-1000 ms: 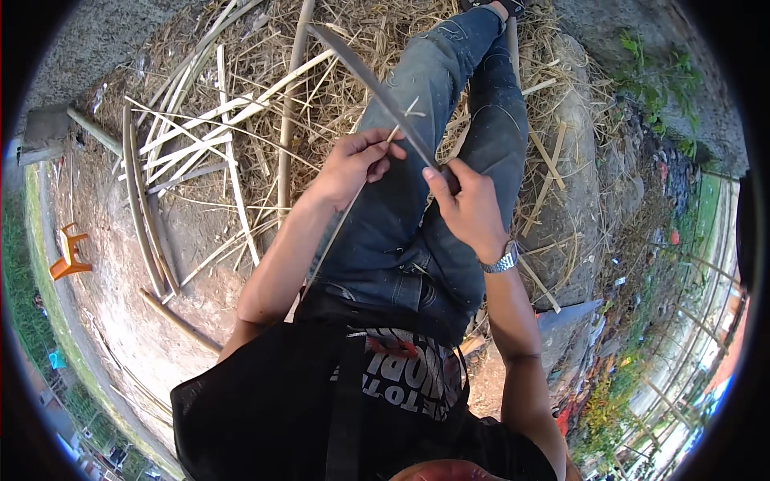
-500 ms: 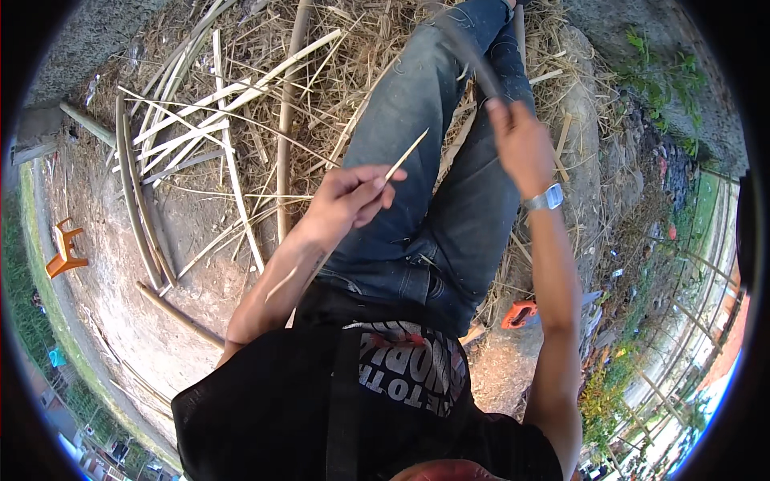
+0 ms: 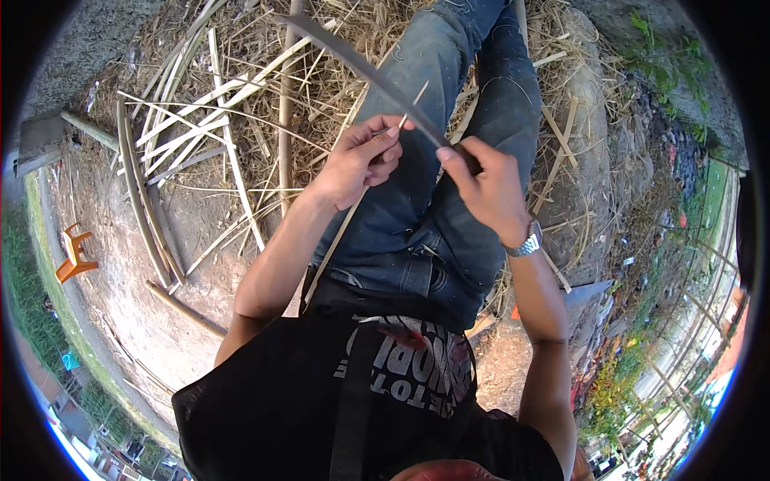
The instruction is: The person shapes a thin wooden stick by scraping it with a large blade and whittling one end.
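My left hand (image 3: 361,163) is closed round a thin pale bamboo strip (image 3: 339,232), above my left thigh. The strip's pointed upper end rises beyond the fingers, and its long lower part slants down toward my waist. My right hand (image 3: 488,186) grips a machete at its near end; its handle is mostly hidden in the fingers. The long dark blade (image 3: 361,69) slants up and left across my left leg. It crosses the strip just beyond my left fingertips; whether they touch I cannot tell.
Several pale split strips (image 3: 230,152) lie crossed on straw-littered ground at left, beside curved poles (image 3: 138,188) and a straight pole (image 3: 285,120). A handsaw blade (image 3: 589,293) shows beside my right forearm. An orange plastic chair (image 3: 74,255) stands far left. My jeans-clad legs (image 3: 401,176) stretch forward.
My right hand has come down and left, bringing the machete blade across to the strip. My left hand has risen slightly, and the strip's long lower part now shows below it.
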Motion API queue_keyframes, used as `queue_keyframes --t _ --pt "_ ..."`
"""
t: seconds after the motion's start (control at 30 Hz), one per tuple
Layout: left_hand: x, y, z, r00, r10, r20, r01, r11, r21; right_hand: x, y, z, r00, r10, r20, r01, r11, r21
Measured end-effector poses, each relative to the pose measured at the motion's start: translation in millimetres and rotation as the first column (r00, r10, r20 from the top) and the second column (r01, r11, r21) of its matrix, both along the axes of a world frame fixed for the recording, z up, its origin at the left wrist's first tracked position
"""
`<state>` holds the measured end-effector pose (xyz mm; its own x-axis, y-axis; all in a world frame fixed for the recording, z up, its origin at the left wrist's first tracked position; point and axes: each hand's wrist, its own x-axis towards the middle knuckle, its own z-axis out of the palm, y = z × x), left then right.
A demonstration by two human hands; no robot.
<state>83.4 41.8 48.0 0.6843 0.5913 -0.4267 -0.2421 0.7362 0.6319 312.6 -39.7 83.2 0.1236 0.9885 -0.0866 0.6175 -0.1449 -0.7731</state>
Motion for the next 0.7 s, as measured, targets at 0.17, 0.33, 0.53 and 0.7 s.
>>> queue_keyframes --t 0.17,0.33,0.53,0.7 --pt "1.9 -12.3 -17.5 0.997 0.035 -0.071 -0.038 0.998 -0.045 -13.1 -0.3 -36.7 0.976 0.111 0.187 -0.132 0.986 0.104" --pt "-6.9 -26.3 -22.7 0.973 0.110 -0.203 -0.097 0.993 0.072 -2.7 7.8 -48.7 0.907 0.150 0.393 -0.206 0.973 0.105" --pt "-16.0 -38.7 -16.1 0.953 0.086 -0.290 -0.018 0.973 0.231 9.1 28.8 -58.3 0.834 0.072 0.546 -0.218 0.954 0.207" --pt "-49.3 -89.5 -15.8 0.947 -0.021 -0.320 0.109 0.960 0.259 67.4 70.7 -45.1 0.946 -0.123 0.301 0.066 0.979 0.193"
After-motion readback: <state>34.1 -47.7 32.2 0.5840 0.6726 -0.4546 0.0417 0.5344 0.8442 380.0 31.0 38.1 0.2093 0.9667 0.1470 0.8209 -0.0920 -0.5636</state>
